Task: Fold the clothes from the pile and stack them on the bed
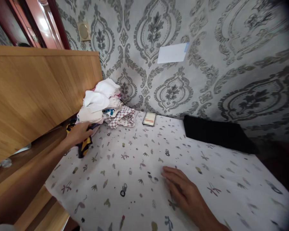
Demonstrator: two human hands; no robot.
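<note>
My left hand (78,133) is at the front edge of a clothes pile, closed on a black-and-yellow garment (85,148). Part of that garment hangs below my fingers, and part shows behind my wrist. The heaped pile (97,101) has white and cream pieces on top. A white cloth with a reddish net pattern (122,117) lies at its right side. Over the printed bedsheet (139,173), my right hand (183,189) is held low with fingers stretched out and nothing in them. Whether it touches the sheet I cannot tell.
A small blurred-out packet-like item (149,119) lies near the wall. Farther right is a flat black rectangular object (216,133). A wooden panel (43,93) rises on the left beside the pile. A white card (172,53) is on the patterned wall (156,29).
</note>
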